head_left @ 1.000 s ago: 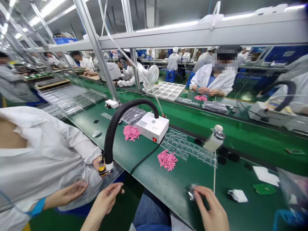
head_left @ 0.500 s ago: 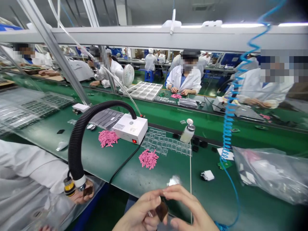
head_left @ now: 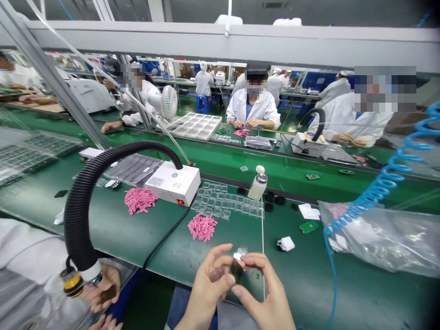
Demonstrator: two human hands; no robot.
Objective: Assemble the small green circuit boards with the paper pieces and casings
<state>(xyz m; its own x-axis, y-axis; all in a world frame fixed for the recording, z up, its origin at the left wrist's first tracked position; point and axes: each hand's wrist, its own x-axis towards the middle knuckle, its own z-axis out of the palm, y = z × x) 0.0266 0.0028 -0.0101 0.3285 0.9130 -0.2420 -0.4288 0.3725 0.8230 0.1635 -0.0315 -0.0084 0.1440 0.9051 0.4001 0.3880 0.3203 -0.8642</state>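
At the lower middle, my left hand pinches a small dark, shiny square piece between thumb and fingers. My right hand is at the right side of the same piece, its thumb and forefinger curved round the edge. A bright silvery scrap shows at the top of the piece, by my right fingertips. Beyond my hands lie a pile of pink strips and rows of clear square cases on the green table.
A neighbour's hand is at the lower left, under a black hose from a white box. Behind stands a bottle. A plastic bag and coiled blue hose are at right; white pieces lie nearer.
The view has shifted, with most of the scene moving left. Both hands have come up a little, and my right fingers have closed in on the dark piece. The blue hose has swung right.
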